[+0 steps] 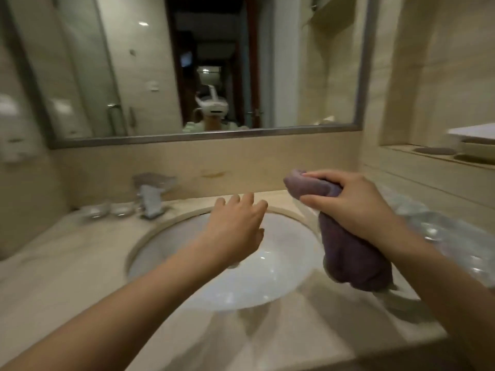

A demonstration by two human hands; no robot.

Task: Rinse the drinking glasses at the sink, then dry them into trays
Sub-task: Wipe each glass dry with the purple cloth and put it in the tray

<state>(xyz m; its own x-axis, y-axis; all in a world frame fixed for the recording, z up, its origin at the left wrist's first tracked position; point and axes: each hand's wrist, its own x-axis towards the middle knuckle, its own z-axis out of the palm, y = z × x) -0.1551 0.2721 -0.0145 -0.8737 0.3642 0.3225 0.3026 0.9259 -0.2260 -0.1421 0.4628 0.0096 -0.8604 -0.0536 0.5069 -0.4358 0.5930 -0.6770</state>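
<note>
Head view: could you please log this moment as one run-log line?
left hand: open, over sink | right hand: grips purple towel | glass: possibly inside towel, unclear | faucet: no stream visible

right hand point(356, 207) gripping purple towel point(353, 253), sink point(289, 279)

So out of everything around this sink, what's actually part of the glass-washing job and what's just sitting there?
Part of the job:
- right hand gripping the purple cloth, a glass seemingly wrapped in it
- left hand, fingers relaxed over the sink
- faucet
- clear glassware at right, blurred

Just lying about:
- two small glass dishes by the faucet
- mirror
- wall niche items
</note>
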